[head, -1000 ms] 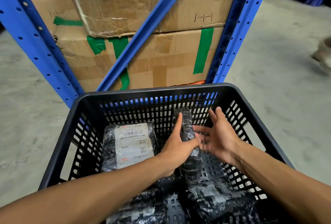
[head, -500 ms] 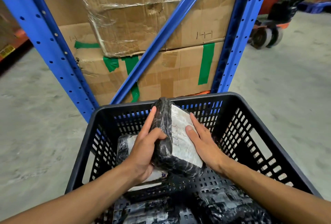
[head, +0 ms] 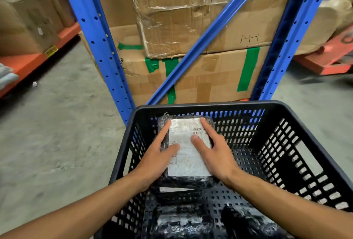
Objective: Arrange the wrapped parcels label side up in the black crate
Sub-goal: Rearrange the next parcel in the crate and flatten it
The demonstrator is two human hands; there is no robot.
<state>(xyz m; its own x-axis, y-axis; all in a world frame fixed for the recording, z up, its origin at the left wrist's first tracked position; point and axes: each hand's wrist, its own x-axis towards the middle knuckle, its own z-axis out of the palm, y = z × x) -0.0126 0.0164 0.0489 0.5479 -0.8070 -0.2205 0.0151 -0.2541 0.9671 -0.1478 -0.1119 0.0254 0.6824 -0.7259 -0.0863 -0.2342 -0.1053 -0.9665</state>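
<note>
Blue rack (head: 99, 51) w/ taped cardboard boxes (head: 191, 28) fills the bkgd, concrete floor (head: 57, 143) either side. Black crate (head: 282, 143) in front, slotted walls, right half of its floor bare. Far-left corner: wrapped parcel (head: 186, 154) lies flat, white label w/ barcode facing up, sitting on top of another labelled parcel (head: 175, 189) whose label edge peeks out below. 2 more wrapped parcels (head: 179, 221) at near edge, label sides unclear. Left hand (head: 158, 160) and right hand (head: 215, 154) both flat on the top parcel, fingers spread along its sides, thumbs on the label: pressing, not gripping. Change vs 0.5 s ago: parcel was upright on edge betw. both hands, label facing right; now tipped flat, label up. So this one looks placed; near parcels prob. next to check/flip
</note>
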